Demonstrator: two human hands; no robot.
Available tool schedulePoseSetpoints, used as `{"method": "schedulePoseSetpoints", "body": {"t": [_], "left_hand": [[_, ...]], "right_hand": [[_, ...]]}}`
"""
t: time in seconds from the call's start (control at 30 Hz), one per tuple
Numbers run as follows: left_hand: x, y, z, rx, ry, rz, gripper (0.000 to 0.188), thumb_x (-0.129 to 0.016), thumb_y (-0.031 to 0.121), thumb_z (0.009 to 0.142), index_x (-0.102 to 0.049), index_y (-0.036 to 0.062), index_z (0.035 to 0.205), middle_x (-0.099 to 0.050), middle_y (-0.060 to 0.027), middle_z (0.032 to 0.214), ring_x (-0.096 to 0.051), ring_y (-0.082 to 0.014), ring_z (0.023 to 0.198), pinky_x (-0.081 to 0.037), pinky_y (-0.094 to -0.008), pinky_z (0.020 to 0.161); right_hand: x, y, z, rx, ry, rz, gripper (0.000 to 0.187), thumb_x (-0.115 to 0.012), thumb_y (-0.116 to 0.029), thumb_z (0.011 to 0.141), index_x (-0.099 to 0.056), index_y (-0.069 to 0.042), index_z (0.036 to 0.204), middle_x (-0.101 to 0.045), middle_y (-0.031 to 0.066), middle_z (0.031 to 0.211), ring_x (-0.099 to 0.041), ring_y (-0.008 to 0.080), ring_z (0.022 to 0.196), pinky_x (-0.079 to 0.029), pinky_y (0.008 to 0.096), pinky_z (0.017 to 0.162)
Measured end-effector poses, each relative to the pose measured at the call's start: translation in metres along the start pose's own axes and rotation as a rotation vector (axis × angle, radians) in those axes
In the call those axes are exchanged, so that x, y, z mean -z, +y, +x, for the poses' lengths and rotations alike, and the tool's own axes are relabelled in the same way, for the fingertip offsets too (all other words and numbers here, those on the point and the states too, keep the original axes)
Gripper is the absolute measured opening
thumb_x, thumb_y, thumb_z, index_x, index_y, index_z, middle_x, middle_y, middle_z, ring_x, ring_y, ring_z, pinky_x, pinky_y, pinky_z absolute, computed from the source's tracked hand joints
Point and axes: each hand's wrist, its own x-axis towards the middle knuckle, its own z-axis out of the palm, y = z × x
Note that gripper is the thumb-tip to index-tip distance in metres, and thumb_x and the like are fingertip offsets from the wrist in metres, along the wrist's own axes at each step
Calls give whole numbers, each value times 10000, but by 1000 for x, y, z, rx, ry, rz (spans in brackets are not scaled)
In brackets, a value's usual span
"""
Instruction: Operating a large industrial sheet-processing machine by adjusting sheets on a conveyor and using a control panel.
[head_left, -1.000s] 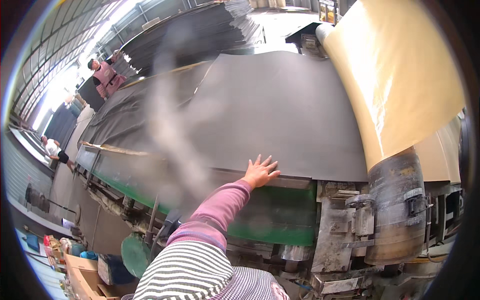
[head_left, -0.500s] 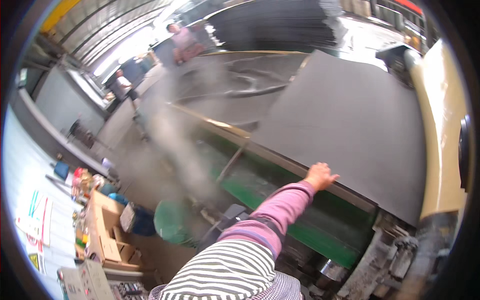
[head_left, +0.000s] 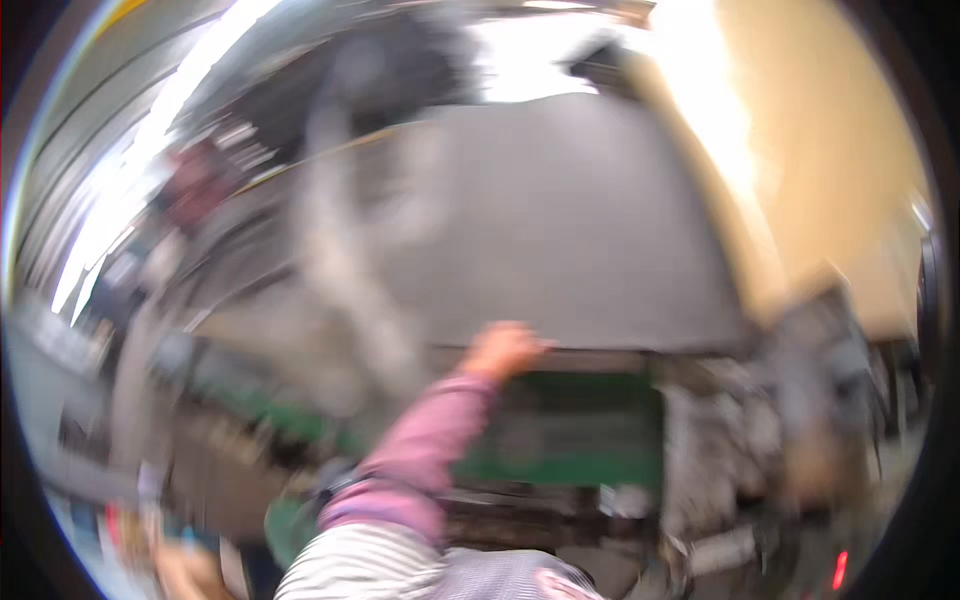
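Note:
My left hand (head_left: 505, 350) reaches out from a pink-purple sleeve at the near edge of a wide grey sheet (head_left: 570, 220). The hand seems to touch that edge, with the thumb pointing to the right. Motion smears its fingers, so their grip cannot be made out. The sheet lies flat over a machine bed with a green frame (head_left: 560, 425) below its near edge. My right hand is out of view.
A big cream-coloured curved cover (head_left: 800, 150) rises at the right, with blurred machine parts (head_left: 720, 440) below it. A dark stack (head_left: 370, 75) stands behind the sheet. A smeared person (head_left: 200, 185) is at the far left. A green bucket-like thing (head_left: 288, 530) shows low down.
The view has swung to the right and blurred, so the sheet and my left hand appear further left. My left hand stays by the sheet's near edge.

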Motion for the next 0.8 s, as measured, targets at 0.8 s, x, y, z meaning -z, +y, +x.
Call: {"method": "schedulePoseSetpoints", "body": {"t": [0.8], "left_hand": [[-23,7,19,29,94,-321,356,-499,317,886,-597,125,1169,-467,-188,1141,-424,-349,1048,-360,-424,942]], "right_hand": [[-21,18,121,2,202,-342,313,-589,-168,763,-585,-126,1074,-583,155,964,-576,337,914,-468,435,784]]}}
